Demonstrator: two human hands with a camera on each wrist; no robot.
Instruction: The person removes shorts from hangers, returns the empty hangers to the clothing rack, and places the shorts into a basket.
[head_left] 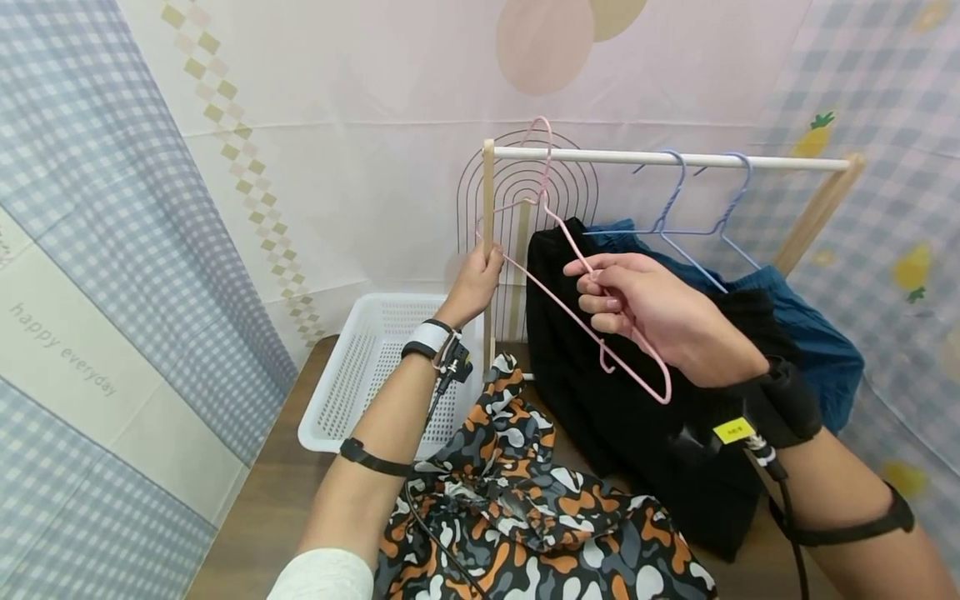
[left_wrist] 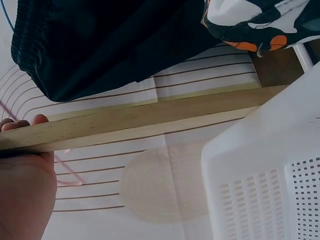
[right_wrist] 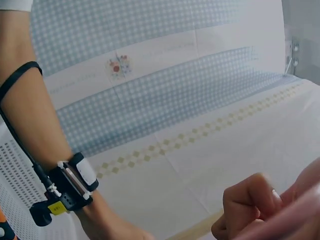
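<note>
My right hand [head_left: 645,308] pinches one sloping arm of a pink hanger [head_left: 567,232] between thumb and fingers. The hanger tilts at the left end of the rack's white rail [head_left: 600,156], its hook up over the rail; whether it bears on the rail I cannot tell. My left hand [head_left: 474,282] grips the rack's left wooden post [head_left: 488,192], and in the left wrist view its fingertips [left_wrist: 39,119] show on the far side of the post. In the right wrist view the right hand's curled fingers [right_wrist: 247,205] stand beside a blurred pink stretch of hanger [right_wrist: 285,220].
Two blue hangers [head_left: 660,223] hang farther right on the rail. Black trousers [head_left: 577,383] and a blue garment [head_left: 821,350] drape beneath. A patterned orange, black and white garment [head_left: 525,508] lies in front on the wooden table [head_left: 258,508]. A white perforated basket [head_left: 352,375] stands left.
</note>
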